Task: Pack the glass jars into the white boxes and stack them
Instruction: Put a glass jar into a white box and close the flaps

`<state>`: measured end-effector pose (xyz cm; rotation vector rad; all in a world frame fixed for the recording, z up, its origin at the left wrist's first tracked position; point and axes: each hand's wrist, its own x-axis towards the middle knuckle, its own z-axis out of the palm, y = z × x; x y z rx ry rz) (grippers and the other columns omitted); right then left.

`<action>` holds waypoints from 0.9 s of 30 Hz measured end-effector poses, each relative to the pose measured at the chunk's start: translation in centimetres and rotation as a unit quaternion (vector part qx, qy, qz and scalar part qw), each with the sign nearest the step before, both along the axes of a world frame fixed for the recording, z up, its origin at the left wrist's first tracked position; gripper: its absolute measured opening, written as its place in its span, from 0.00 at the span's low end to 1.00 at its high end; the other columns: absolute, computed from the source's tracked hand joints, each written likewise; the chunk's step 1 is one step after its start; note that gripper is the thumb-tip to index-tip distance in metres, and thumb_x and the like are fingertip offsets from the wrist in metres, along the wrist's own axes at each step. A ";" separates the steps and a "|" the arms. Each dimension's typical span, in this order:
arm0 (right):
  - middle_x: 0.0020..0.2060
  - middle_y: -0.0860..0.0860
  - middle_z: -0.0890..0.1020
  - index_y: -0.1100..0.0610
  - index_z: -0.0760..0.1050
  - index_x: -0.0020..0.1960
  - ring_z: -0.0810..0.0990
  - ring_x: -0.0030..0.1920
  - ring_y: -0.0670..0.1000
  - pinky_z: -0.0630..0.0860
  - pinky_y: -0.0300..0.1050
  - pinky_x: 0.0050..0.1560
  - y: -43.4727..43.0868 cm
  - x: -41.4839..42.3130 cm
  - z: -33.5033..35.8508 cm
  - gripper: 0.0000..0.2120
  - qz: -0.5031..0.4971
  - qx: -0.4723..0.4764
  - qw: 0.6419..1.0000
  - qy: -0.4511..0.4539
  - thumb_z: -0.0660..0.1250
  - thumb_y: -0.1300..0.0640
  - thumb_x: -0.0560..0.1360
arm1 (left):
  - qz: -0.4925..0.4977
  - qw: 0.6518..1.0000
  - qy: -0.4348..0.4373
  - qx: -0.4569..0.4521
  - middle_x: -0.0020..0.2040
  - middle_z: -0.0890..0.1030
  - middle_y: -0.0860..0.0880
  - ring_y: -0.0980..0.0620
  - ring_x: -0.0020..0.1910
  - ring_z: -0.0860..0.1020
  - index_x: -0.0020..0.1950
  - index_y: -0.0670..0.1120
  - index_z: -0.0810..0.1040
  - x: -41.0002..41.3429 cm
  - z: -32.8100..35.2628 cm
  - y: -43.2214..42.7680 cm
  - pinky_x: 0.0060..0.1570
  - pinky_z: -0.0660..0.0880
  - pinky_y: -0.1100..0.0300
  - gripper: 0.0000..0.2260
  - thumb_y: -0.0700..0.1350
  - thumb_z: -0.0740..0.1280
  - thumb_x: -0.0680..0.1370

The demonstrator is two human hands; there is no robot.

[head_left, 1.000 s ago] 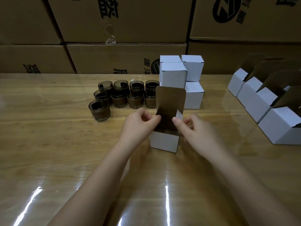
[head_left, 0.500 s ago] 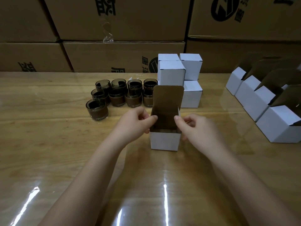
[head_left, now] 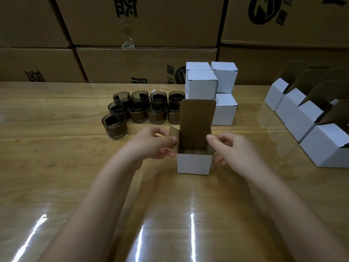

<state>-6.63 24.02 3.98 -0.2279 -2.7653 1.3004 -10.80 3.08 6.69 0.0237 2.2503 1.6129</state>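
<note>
Glossy wooden tabletop, backed by stacked brown cartons. Glass jars grouped left of centre, closed white boxes stacked just beside them, lid-up boxes in a row far right. Since the earlier frame, the central open white box shows its left flap splayed outward. Left hand pinches that flap; right hand pinches the right flap. The hands are apart.

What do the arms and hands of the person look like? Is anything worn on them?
Nothing is worn on them. The left forearm and the right forearm show no sleeves within the frame. The left hand and the right hand have no gloves, and I see no ring, watch or bracelet.
</note>
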 end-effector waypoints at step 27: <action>0.38 0.45 0.82 0.48 0.77 0.52 0.82 0.36 0.42 0.81 0.53 0.47 0.7 0.0 0.2 0.24 0.040 -0.001 0.999 -0.008 0.58 0.32 0.69 | 0.039 0.743 0.378 -0.551 0.30 0.64 0.52 0.52 0.29 0.66 0.33 0.48 0.64 1.9 -1.8 3.7 0.25 0.55 0.62 0.20 0.58 0.64 0.77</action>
